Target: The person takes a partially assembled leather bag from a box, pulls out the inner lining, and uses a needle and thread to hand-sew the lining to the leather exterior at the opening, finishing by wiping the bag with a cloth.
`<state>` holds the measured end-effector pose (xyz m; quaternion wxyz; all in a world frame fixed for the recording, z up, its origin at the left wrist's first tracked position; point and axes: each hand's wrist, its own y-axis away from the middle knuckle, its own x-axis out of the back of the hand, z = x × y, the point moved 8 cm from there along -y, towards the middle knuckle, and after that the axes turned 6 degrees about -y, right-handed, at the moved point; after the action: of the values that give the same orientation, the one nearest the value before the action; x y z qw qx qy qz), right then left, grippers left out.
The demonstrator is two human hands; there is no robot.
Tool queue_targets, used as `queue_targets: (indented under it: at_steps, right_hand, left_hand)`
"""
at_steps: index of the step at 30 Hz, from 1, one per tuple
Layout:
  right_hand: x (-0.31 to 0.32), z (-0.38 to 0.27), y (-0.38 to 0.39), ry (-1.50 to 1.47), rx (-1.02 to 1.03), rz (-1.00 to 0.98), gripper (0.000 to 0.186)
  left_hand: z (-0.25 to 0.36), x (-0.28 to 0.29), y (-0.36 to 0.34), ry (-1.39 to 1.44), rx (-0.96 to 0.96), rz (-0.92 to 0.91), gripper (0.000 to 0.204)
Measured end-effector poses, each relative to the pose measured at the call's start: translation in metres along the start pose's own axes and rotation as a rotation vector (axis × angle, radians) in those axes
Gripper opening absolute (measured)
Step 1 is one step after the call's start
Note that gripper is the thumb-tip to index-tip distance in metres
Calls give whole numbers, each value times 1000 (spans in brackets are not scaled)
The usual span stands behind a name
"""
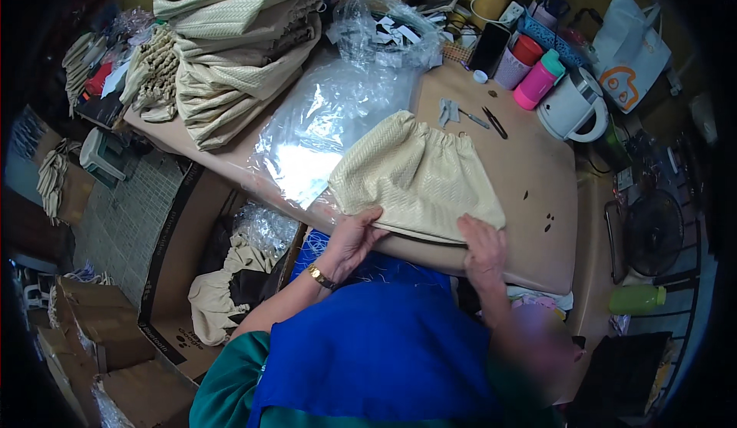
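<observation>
A cream fabric bag (418,182) with a woven texture lies on the near part of the table, its gathered edge away from me. A dark line runs along its near edge. My left hand (355,242) pinches the near left edge, thumb on top. At the near right corner, my right hand (484,253) grips the fabric with its fingers over the edge. Left of the bag lies a stack of clear plastic bags (307,136). Beyond it to the right are small black snips (496,123), a thin tool (474,119) and a grey scrap (449,112).
A tall pile of cream bags (238,52) stands at the back left. A pink bottle (537,81), a white kettle (572,105) and a phone (490,48) stand at the back right. An open carton (173,274) holding cream bags sits below the table's left side.
</observation>
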<state>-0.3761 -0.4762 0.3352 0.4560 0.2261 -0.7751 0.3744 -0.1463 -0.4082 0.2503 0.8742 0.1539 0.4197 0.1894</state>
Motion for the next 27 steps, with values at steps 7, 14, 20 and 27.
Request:
queue_targets:
  at_steps: [7,14,20,27]
  right_hand:
    - [38,68,20,-679,-327,150,76]
    - [16,115,12,-870,-825,11,53]
    - [-12,164,32,-957,-645,256,37]
    - [-24,69,13,-2392,-472,514,57]
  left_hand:
    - [77,-14,27,-648,-370,-323,73]
    - [93,-14,-12,-930,-604,-202,34]
    - [74,17,-19,-997,-469,53,32]
    - [35,-14,14,-973,-443,-47,38]
